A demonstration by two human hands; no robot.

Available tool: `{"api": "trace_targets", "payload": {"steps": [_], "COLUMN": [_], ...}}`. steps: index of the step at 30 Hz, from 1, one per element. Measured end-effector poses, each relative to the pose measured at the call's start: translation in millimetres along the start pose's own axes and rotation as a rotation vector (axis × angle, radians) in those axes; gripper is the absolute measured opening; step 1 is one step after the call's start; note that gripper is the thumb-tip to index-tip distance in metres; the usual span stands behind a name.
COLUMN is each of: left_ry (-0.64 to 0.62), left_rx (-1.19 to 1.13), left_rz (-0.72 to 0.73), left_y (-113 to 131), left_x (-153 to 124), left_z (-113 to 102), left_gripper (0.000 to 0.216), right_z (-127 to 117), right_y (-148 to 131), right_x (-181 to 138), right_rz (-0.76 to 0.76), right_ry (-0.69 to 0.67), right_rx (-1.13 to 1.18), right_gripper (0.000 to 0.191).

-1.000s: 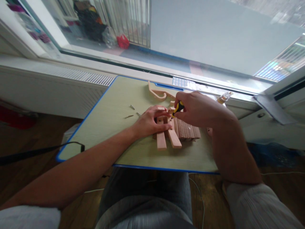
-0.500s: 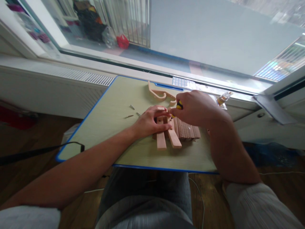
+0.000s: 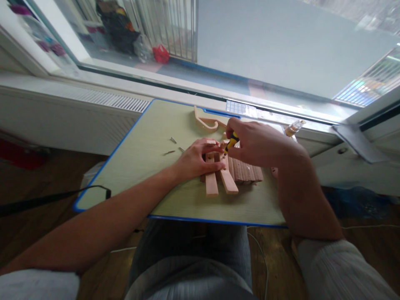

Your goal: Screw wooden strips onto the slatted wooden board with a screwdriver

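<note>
My right hand (image 3: pixel 250 139) is closed on a yellow and black screwdriver (image 3: pixel 231 142). The screwdriver slants down, its tip at a screw in the right one of two pale wooden strips (image 3: pixel 229 183). Across both strips lies my left hand (image 3: pixel 200 157), thumb on the near side and fingers on the far side, gripping them. The left strip (image 3: pixel 211 186) runs straight toward me, while the right one angles outward. Beneath and to the right of them is a ridged brown block (image 3: pixel 246 170), perhaps corrugated cardboard. My fingers partly hide how the strips join.
Several loose screws (image 3: pixel 173 140) lie on the pale green table (image 3: pixel 137 166) left of my hand. Curved wooden hook pieces (image 3: pixel 206 124) are at the far side. A clear bottle-like item (image 3: pixel 294 128) is near the window sill, and a radiator (image 3: pixel 78 112) stands left.
My right hand has rotated around the screwdriver, and its fingers are loosened so more of the yellow and black handle shows. My left hand and the strips stay still.
</note>
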State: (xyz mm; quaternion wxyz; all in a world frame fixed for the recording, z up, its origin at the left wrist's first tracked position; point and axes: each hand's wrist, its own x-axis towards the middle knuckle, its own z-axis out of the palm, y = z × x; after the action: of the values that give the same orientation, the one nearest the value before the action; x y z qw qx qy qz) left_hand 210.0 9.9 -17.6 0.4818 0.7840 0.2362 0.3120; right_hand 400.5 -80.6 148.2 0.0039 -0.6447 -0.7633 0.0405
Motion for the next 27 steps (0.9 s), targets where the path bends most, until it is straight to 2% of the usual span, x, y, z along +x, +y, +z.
{"api": "trace_targets", "payload": {"steps": [5, 10, 19, 27], "left_ry": [-0.010, 0.005, 0.018, 0.041], "left_rx": [-0.028, 0.004, 0.017, 0.078], "left_rz": [-0.007, -0.006, -0.018, -0.002], "left_y": [2, 3, 4, 2], "left_x": [0, -1, -1, 0], "left_z": [0, 0, 0, -1], "left_gripper": [0.057, 0.055, 0.060, 0.058], "right_z": [0, -2, 0, 3], "right_y": [2, -4, -11, -8], "right_x": [0, -1, 3, 5], "right_rz": [-0.031, 0.015, 0.084, 0.129], "right_ry": [0.007, 0.064, 0.115, 0.071], "right_rx": [0.002, -0.060, -0.070, -0.150], "right_gripper": [0.031, 0.026, 0.040, 0.046]}}
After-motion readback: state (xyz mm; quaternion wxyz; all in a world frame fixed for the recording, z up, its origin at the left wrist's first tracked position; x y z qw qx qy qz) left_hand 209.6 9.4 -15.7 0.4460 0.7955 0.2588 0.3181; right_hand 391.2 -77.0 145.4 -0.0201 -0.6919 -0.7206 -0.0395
